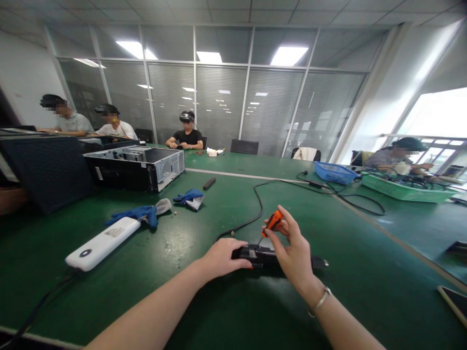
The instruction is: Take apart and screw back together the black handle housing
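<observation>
A long black device [268, 261] lies on the green table, partly covered by both hands; its exact kind I cannot make out. My left hand [222, 255] is closed around its left end, thumb on the near side and fingers over the top. An orange and black screwdriver [273, 222] is pinched in the fingers of my right hand [295, 248]. Its thin shaft slants down to the left, and the tip meets the top of the device. Behind the device a black cable [260, 209] runs away across the table.
A white power strip-like block [104, 243] and blue-grey gloves [140, 214] lie to the left. Beyond them stand an open computer case [146, 170] and a dark panel [47, 170]. Blue [333, 172] and green [404, 187] baskets are at the right. Several people sit around the table.
</observation>
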Demonstrator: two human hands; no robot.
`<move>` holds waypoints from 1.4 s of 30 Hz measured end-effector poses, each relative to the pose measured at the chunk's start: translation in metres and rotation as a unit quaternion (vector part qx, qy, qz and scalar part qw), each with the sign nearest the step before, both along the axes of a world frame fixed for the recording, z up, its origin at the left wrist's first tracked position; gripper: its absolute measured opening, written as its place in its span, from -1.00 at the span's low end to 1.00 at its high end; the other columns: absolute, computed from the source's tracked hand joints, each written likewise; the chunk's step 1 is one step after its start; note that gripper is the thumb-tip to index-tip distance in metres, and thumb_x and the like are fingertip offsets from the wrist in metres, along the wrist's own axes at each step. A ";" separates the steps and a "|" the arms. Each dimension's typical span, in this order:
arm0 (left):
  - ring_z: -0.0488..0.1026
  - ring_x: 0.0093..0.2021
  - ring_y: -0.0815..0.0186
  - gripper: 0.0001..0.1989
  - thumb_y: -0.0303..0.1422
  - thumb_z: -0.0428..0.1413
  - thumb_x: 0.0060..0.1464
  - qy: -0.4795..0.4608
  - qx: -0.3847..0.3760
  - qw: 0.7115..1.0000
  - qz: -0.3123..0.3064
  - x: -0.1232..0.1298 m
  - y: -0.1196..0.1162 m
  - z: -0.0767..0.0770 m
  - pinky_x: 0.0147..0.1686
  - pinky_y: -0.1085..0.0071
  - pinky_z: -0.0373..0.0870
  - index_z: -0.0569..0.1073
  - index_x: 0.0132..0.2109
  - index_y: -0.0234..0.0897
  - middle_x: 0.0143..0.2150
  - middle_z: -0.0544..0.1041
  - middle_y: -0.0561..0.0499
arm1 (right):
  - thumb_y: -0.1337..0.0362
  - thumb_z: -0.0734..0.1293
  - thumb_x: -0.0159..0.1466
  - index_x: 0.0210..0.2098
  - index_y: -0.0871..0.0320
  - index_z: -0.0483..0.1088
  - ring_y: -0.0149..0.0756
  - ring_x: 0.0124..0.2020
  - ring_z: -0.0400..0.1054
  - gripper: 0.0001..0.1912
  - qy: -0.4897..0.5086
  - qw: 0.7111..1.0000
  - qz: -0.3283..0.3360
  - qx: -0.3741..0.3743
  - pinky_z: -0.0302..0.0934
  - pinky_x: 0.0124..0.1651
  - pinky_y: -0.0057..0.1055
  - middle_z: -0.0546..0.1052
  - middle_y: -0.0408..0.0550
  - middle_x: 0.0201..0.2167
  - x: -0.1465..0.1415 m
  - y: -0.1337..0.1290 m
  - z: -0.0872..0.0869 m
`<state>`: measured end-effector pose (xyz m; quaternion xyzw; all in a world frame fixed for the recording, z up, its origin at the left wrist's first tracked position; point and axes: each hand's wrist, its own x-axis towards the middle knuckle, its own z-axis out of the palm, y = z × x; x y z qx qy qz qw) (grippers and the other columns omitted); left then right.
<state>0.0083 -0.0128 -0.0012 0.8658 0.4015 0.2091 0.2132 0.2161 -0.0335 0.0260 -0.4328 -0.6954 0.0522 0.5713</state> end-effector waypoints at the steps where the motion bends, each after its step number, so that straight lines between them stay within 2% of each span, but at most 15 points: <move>1: 0.49 -0.03 0.09 -0.42 -0.06 0.21 0.02 -0.004 0.001 1.000 -0.001 0.000 0.001 -0.001 -0.05 0.30 0.35 0.45 0.11 -0.31 -0.01 0.56 -0.14 | 0.29 0.30 0.28 0.29 0.04 0.06 -0.21 -0.15 0.50 -0.38 0.010 1.000 0.012 0.008 0.39 -0.01 -0.14 0.52 0.02 -0.10 -0.001 -0.001 0.001; 7: 0.49 -0.08 0.12 -0.43 -0.04 0.22 0.00 -0.020 -0.005 1.000 -0.003 0.000 0.002 -0.001 -0.12 0.37 0.35 0.47 0.08 -0.28 -0.07 0.57 -0.11 | 0.44 0.29 0.27 0.28 -0.04 0.03 -0.23 -0.18 0.51 -0.35 0.109 0.983 0.097 0.111 0.45 -0.08 -0.13 0.50 0.00 -0.11 -0.016 -0.018 -0.001; 12: 0.48 -0.20 0.22 -0.60 -0.05 0.19 0.06 -0.039 0.004 0.999 -0.035 0.000 0.001 0.002 -0.24 0.47 0.31 0.54 -0.09 -0.26 -0.23 0.58 0.00 | 0.50 0.28 0.26 0.24 -0.08 0.08 -0.22 -0.12 0.49 -0.36 0.042 0.978 0.155 0.129 0.46 -0.10 -0.15 0.50 0.00 -0.08 -0.031 -0.023 -0.017; 15: 0.48 -0.20 0.22 -0.63 -0.07 0.20 0.06 -0.049 0.006 0.998 -0.037 -0.001 0.003 -0.001 -0.23 0.47 0.32 0.54 -0.15 -0.28 -0.23 0.57 0.00 | 0.49 0.27 0.27 0.22 -0.07 0.12 -0.22 -0.09 0.47 -0.41 -0.007 0.984 0.138 0.114 0.43 -0.07 -0.17 0.50 -0.01 -0.09 -0.036 -0.020 -0.023; 19: 0.48 -0.18 0.21 -0.67 -0.12 0.21 0.04 -0.059 0.005 0.998 -0.028 0.000 0.003 -0.005 -0.18 0.45 0.33 0.55 -0.21 -0.31 -0.20 0.57 -0.02 | 0.44 0.24 0.30 0.22 -0.02 0.12 -0.21 -0.06 0.44 -0.46 -0.060 0.990 0.103 0.075 0.40 -0.05 -0.21 0.50 0.01 -0.08 -0.040 -0.018 -0.021; 24: 0.47 -0.26 0.25 -0.78 -0.25 0.20 0.04 -0.047 -0.010 0.999 0.007 0.003 0.004 -0.008 -0.23 0.46 0.34 0.54 -0.29 -0.35 -0.30 0.56 0.01 | 0.36 0.31 0.27 0.17 -0.02 0.18 -0.19 -0.13 0.41 -0.49 -0.124 0.981 0.103 0.107 0.35 -0.06 -0.17 0.48 -0.01 -0.15 -0.046 -0.015 -0.003; 27: 0.47 -0.27 0.25 -0.79 -0.27 0.19 0.04 -0.052 -0.009 0.999 0.006 0.003 0.006 -0.009 -0.24 0.46 0.34 0.54 -0.28 -0.36 -0.31 0.56 0.01 | 0.40 0.25 0.29 0.19 -0.03 0.16 -0.20 -0.12 0.40 -0.50 -0.158 0.978 0.116 0.068 0.33 -0.04 -0.18 0.49 -0.01 -0.14 -0.051 -0.011 0.009; 31: 0.46 -0.32 0.27 -0.81 -0.30 0.17 0.05 -0.043 -0.015 0.999 0.007 0.003 0.006 -0.008 -0.28 0.47 0.34 0.53 -0.28 -0.37 -0.33 0.56 0.01 | 0.46 0.15 0.31 0.31 -0.01 -0.04 -0.25 -0.03 0.39 -0.38 -0.129 0.980 0.149 -0.001 0.32 0.03 -0.23 0.44 0.01 0.01 -0.056 -0.009 0.012; 33: 0.47 -0.29 0.26 -0.83 -0.34 0.15 0.07 -0.053 -0.006 0.999 -0.002 0.002 0.006 -0.007 -0.24 0.46 0.35 0.54 -0.26 -0.37 -0.29 0.57 0.00 | 0.42 0.18 0.31 0.30 0.01 -0.02 -0.22 -0.01 0.37 -0.39 -0.109 0.986 0.124 0.003 0.31 0.05 -0.21 0.42 0.03 0.03 -0.056 -0.010 0.009; 35: 0.47 -0.26 0.26 -0.83 -0.36 0.14 0.07 -0.064 -0.002 0.998 -0.013 0.002 0.005 -0.006 -0.21 0.46 0.34 0.54 -0.22 -0.36 -0.27 0.58 0.00 | 0.37 0.23 0.29 0.25 0.01 0.10 -0.18 -0.04 0.37 -0.45 -0.112 0.989 0.090 0.021 0.32 0.02 -0.18 0.44 0.03 -0.03 -0.056 -0.012 0.005; 37: 0.47 -0.27 0.27 -0.83 -0.36 0.16 0.06 -0.065 -0.003 0.998 -0.010 0.002 0.005 -0.007 -0.23 0.47 0.34 0.54 -0.23 -0.37 -0.28 0.58 -0.01 | 0.36 0.23 0.30 0.21 -0.01 0.17 -0.17 -0.09 0.38 -0.50 -0.127 0.988 0.084 0.028 0.33 -0.02 -0.18 0.46 0.01 -0.10 -0.055 -0.013 0.003; 42: 0.46 -0.32 0.29 -0.84 -0.36 0.16 0.06 -0.068 -0.006 0.998 -0.011 0.003 0.005 -0.007 -0.28 0.48 0.34 0.53 -0.26 -0.38 -0.32 0.57 0.01 | 0.43 0.15 0.31 0.32 -0.01 -0.03 -0.22 -0.04 0.37 -0.38 -0.116 0.983 0.140 -0.003 0.31 0.03 -0.22 0.43 0.02 0.01 -0.054 -0.012 0.004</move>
